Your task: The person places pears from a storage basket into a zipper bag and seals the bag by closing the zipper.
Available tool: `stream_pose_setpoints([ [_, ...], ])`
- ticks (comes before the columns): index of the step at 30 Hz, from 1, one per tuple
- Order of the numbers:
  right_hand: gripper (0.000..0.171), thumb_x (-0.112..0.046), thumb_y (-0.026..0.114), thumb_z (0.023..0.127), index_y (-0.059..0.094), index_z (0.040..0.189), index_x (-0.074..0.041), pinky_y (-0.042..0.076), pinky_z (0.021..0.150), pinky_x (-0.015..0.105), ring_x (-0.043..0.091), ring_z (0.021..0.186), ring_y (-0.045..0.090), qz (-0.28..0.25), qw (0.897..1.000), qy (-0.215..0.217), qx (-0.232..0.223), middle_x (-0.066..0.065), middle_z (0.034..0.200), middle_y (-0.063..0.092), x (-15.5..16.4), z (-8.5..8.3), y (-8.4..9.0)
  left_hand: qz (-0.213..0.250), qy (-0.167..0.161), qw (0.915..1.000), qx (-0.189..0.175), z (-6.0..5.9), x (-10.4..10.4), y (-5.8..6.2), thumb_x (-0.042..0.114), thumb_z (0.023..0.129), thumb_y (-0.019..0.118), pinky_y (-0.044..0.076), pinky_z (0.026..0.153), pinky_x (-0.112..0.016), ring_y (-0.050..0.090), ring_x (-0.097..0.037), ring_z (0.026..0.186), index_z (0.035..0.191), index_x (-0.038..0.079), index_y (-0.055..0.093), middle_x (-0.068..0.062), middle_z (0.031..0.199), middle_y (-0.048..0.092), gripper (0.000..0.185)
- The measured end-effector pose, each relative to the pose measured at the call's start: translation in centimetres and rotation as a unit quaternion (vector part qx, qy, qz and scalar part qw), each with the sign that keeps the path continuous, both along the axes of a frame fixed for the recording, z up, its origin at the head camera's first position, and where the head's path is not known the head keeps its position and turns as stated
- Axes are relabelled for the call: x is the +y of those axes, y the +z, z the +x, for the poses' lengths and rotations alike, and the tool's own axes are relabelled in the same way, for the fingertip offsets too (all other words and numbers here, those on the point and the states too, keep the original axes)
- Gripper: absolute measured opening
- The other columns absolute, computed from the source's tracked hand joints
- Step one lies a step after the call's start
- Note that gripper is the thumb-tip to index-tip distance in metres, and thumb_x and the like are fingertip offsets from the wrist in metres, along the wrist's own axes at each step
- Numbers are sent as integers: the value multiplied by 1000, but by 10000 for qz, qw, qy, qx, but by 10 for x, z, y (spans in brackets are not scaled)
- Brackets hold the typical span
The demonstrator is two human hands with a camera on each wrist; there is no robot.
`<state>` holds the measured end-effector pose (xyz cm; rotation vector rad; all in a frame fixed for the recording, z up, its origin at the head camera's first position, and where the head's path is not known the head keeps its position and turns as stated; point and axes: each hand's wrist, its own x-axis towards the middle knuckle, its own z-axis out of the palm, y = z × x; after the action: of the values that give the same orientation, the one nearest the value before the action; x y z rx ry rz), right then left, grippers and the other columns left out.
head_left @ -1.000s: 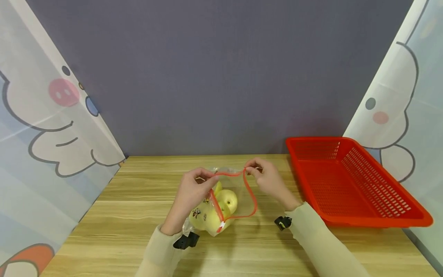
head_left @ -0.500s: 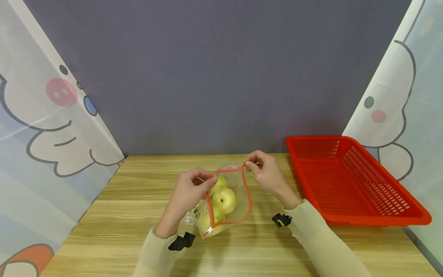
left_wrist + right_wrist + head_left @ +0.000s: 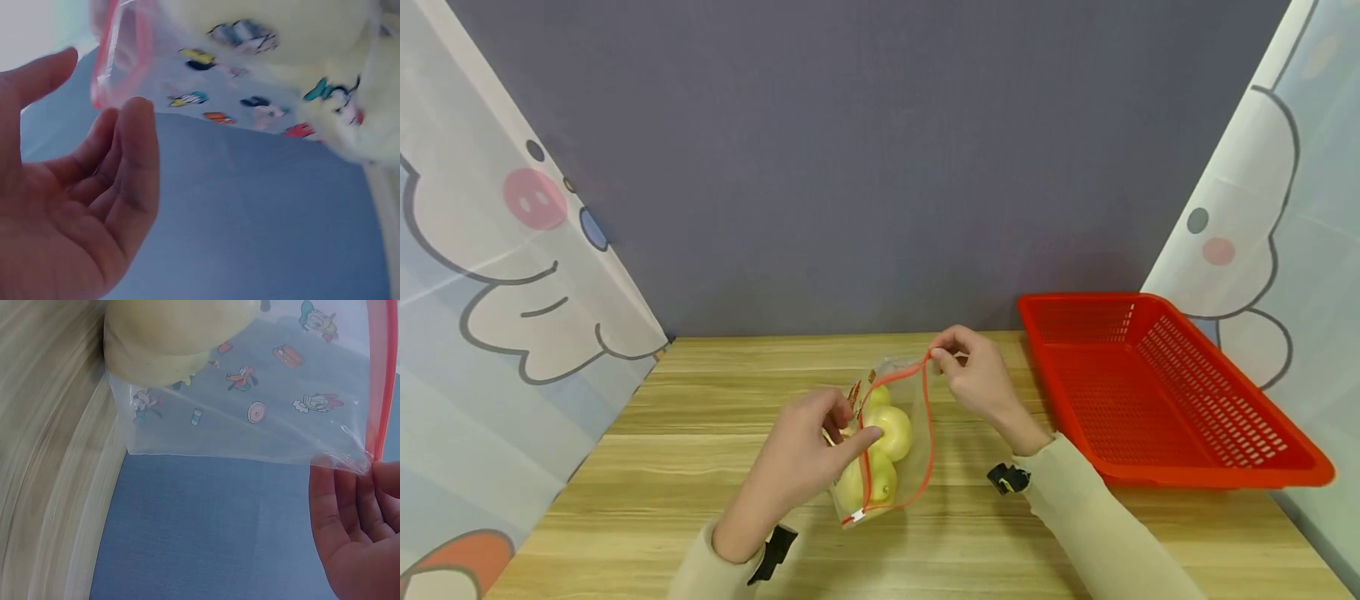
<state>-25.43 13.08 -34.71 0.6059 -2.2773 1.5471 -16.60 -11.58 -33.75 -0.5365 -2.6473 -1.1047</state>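
Note:
A clear zip bag (image 3: 913, 417) with a red zip edge and printed cartoon figures stands on the table, its mouth gaping. Inside sit several pale yellow round fruits (image 3: 889, 433), which look like pears or apples. A white slider (image 3: 859, 517) is at the zip's near end. My right hand (image 3: 979, 385) pinches the far corner of the bag between thumb and fingers; the right wrist view shows this corner creased at the fingertips. Beside the left zip edge is my left hand (image 3: 805, 446), thumb and fingers apart, holding nothing. Whether its fingertips touch the bag, I cannot tell.
A red plastic basket (image 3: 1138, 400) with perforated sides stands to the right of the right hand. The wood-grain table (image 3: 647, 475) ends at a dark grey wall panel (image 3: 880, 167). Cartoon-printed curtains (image 3: 467, 275) hang at both sides.
My left hand has let go of the zip edge and moved slightly nearer and lower. The bag has turned and its mouth has narrowed. The right hand rose slightly, keeping its pinch.

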Motion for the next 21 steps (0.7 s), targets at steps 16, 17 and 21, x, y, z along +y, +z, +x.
stream_pose_setpoints([
  [16, 6, 2, 63, 96, 69, 95, -1, 54, 63, 28, 27, 73, 64, -3, 9998, -187, -9, 15, 84, 67, 1, 1, 2, -2644, -1141, 9576, -16, 27, 6, 2, 17, 75, 83, 38, 52, -24, 43, -3, 62, 71, 23, 51, 17, 72, 46, 32],
  [17, 7, 3, 63, 96, 69, 95, -1, 54, 63, 28, 27, 74, 64, -17, 9998, -193, -13, 16, 85, 67, 2, 1, 2, -2579, -1199, 9587, 5, 26, 6, 2, 12, 74, 80, 37, 51, -23, 41, -3, 61, 70, 23, 51, 17, 71, 45, 32],
  [21, 8, 3, 62, 97, 68, 95, -1, 54, 62, 28, 27, 74, 63, -93, 9996, -242, -80, 14, 85, 66, 6, 1, 2, -2355, -1243, 9637, 178, 20, 3, 2, 3, 66, 70, 35, 51, -21, 38, -3, 59, 65, 22, 47, 16, 65, 41, 30],
])
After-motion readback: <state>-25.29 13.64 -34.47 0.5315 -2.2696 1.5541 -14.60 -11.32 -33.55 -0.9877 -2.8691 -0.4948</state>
